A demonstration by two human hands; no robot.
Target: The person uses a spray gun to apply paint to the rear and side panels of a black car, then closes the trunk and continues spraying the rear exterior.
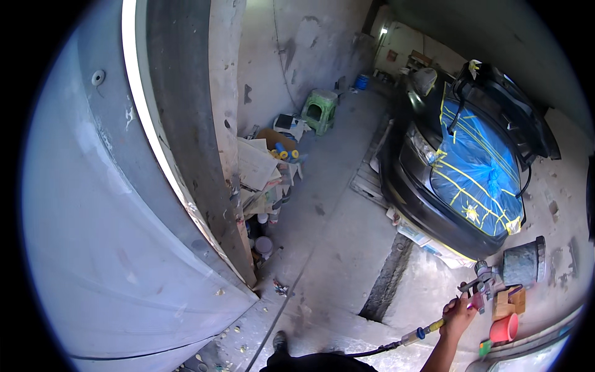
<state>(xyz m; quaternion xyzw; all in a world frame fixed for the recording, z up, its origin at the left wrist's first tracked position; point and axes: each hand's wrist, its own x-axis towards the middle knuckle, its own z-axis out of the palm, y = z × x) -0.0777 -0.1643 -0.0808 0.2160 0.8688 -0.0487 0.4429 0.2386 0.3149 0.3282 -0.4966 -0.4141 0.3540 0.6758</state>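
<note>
My right hand (458,316) is closed round the handle of a spray gun (485,282) at the lower right. A grey, paint-stained cup (520,263) sits at the gun's far side, tilted; it seems to be the gun's own paint cup. From the handle an air hose (384,348) with a yellow and blue fitting (421,333) runs left toward my body. Beyond the gun stands a black car (434,217) with its tailgate raised. Blue plastic sheeting (477,167) held by yellow tape masks its rear opening. My left hand is out of view.
A red cup (504,328) and cardboard boxes (508,302) lie right of my hand. A trench (387,279) crosses the floor near the car. Papers (257,162), cans (263,246) and a green stool (320,111) line the left wall. A pale sheet (124,248) hangs at left.
</note>
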